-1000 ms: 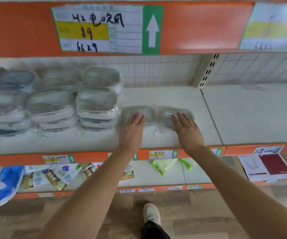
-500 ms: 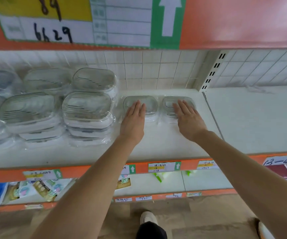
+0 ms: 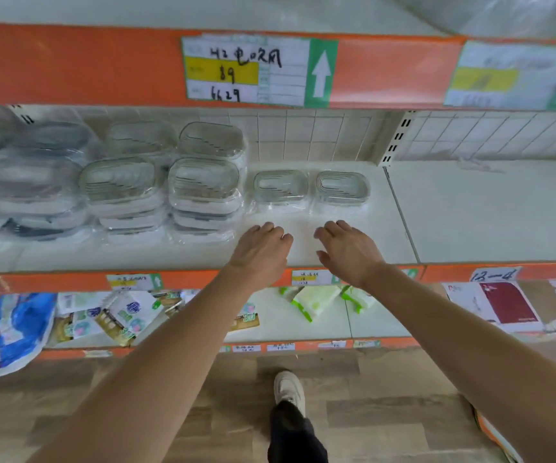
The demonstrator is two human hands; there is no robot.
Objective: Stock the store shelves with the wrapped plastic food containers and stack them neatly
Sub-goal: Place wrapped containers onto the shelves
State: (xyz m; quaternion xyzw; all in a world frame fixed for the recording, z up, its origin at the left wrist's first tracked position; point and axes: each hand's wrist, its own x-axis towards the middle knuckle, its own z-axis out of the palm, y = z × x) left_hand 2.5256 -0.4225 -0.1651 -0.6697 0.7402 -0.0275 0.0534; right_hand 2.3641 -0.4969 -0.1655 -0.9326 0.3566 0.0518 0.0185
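Two small wrapped clear containers sit side by side toward the back of the white shelf (image 3: 320, 242): the left small container (image 3: 280, 187) and the right small container (image 3: 342, 188). Stacks of larger wrapped containers (image 3: 203, 182) fill the shelf to their left. My left hand (image 3: 263, 250) hovers over the shelf's front, a short way in front of the left small container, fingers loosely curled and holding nothing. My right hand (image 3: 348, 248) hovers the same way in front of the right one, touching nothing.
The orange shelf edge (image 3: 69, 282) with price tags runs below my hands. The upper shelf's orange edge with a handwritten label (image 3: 253, 71) hangs overhead. A slotted upright (image 3: 395, 142) divides off the right bay (image 3: 487, 208). The lower shelf holds packets (image 3: 313, 300) and a bag (image 3: 6, 332).
Both hands have let go of the two small containers and drawn back toward the shelf's front edge. The containers stay pushed in deeper on the shelf.
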